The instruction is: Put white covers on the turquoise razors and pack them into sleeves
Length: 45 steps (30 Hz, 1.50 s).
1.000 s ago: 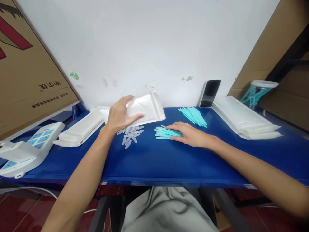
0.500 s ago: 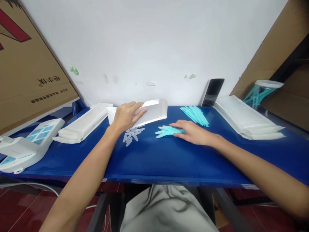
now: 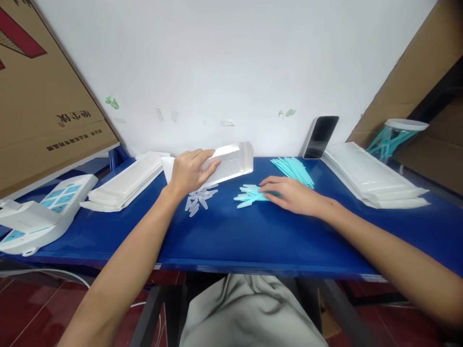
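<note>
You've got the white pouch [image 3: 235, 163] gripped in your left hand [image 3: 193, 168], but clear pieces [image 3: 198, 198] and teal sticks [image 3: 249, 195] still sit out, can't tell if your right hand [image 3: 291, 193] grips any.

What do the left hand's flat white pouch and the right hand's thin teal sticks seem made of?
Flat white pouch: perhaps plastic film or coated paper, slightly glossy, with bright highlights. Thin teal sticks: probably plastic, smooth and fairly matt, given their even colour and little glare.

Wht wall [image 3: 231, 67], scuffed low – blue tbl [image 3: 224, 241] – red tile flr [image 3: 36, 313].
</note>
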Available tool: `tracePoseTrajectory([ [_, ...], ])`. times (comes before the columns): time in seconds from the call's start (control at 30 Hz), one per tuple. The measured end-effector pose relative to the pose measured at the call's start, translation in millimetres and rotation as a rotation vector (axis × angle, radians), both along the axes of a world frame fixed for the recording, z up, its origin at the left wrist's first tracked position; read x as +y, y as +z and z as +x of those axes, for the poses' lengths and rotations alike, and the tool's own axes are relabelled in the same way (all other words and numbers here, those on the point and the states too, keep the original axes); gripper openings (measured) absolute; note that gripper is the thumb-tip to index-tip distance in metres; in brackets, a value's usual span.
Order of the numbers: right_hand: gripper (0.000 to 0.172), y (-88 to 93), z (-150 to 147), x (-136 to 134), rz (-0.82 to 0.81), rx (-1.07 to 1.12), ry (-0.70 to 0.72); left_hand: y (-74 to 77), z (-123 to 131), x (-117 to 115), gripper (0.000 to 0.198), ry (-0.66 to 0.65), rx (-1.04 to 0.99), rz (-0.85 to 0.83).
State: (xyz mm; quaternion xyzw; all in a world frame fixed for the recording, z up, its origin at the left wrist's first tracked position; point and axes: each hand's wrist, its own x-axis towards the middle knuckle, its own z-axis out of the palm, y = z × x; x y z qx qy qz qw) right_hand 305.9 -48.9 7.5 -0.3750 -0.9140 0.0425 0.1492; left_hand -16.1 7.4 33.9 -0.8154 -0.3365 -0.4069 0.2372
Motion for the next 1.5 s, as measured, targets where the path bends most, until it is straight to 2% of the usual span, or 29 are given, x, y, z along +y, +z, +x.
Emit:
tracePoseTrajectory([
  [0.23,0.026,0.4,0.7,0.3,0.017,0.075,-0.015,-0.3,-1.2,0.8,0.034,-0.039,-0.017,0.029],
  [0.43,0.033,-0.1,-0.9,-0.7,0.007,0.133,-0.097,-0.9,-1.1,1.1,0.034,-0.034,-0.014,0.038],
  [0.67,0.044,-7.5,-3.5,-2.7,-0.022,0.064,-0.169,-1.0,-0.8,1.1,0.036,-0.006,-0.007,0.026],
  [0.87,0.041,-7.9,-7.9,-3.1,0.050,-0.006,-0.245,-1.5,-0.8,2.2,0.036,-0.013,-0.011,0.028],
  [1.07,0.041,-7.2,-11.7,-3.7,0.059,-0.002,-0.184,-2.2,-1.0,3.0,0.037,0.003,-0.003,0.022],
  [1.17,0.046,-7.4,-11.7,-5.6,0.006,0.027,-0.168,-2.1,-0.9,2.9,0.037,0.002,-0.008,0.017],
  [1.37,0.076,-4.6,-10.8,-11.8,-0.113,-0.077,-0.197,-2.0,-1.3,2.6,0.038,0.007,-0.015,-0.003],
  [1.5,0.073,-1.2,-11.9,-13.4,-0.090,-0.113,-0.173,-2.5,-1.6,3.3,0.039,0.016,-0.015,-0.020],
])
